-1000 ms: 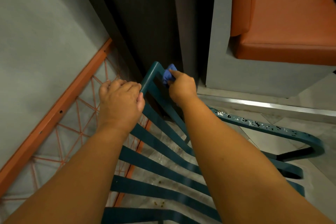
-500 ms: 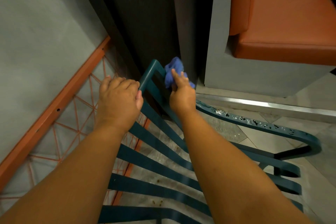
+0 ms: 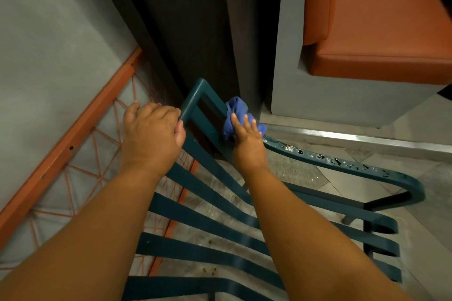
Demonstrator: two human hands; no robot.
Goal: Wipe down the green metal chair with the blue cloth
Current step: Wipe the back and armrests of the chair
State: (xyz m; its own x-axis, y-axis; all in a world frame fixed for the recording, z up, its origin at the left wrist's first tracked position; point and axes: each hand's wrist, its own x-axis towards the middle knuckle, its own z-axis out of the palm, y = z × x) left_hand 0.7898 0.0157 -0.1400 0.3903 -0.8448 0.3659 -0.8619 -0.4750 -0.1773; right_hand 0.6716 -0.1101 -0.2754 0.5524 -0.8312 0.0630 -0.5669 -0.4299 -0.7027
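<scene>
Two hands on one green metal chair (image 3: 215, 225), which fills the frame from centre down to 5 o'clock. My left hand (image 3: 151, 139), at 9 o'clock of centre, curls its fingers over the left upright of the chair's top rail and grips it. My right hand (image 3: 247, 142), just right of centre, presses the bunched blue cloth (image 3: 236, 112) against the right upright with fingers laid nearly straight over it; the cloth shows above and beside the fingertips. Slats run between my forearms, with bare floor (image 3: 300, 171) visible through the gaps. Right armrest (image 3: 342, 164) curves away toward 3 o'clock, its top speckled with wet or chipped patches; which of the two I cannot tell. Orange wire-frame piece (image 3: 73, 144), at 8 o'clock, lies close against the chair's left side. Dark wall panel (image 3: 186, 27) stands at 12 o'clock, just behind the top rail. Grey bench base with orange cushion (image 3: 381, 19) sits at 1 to 2 o'clock, apart from the chair, with a strip of floor and a metal edge strip (image 3: 367, 138) between them. Containers: none seen.
</scene>
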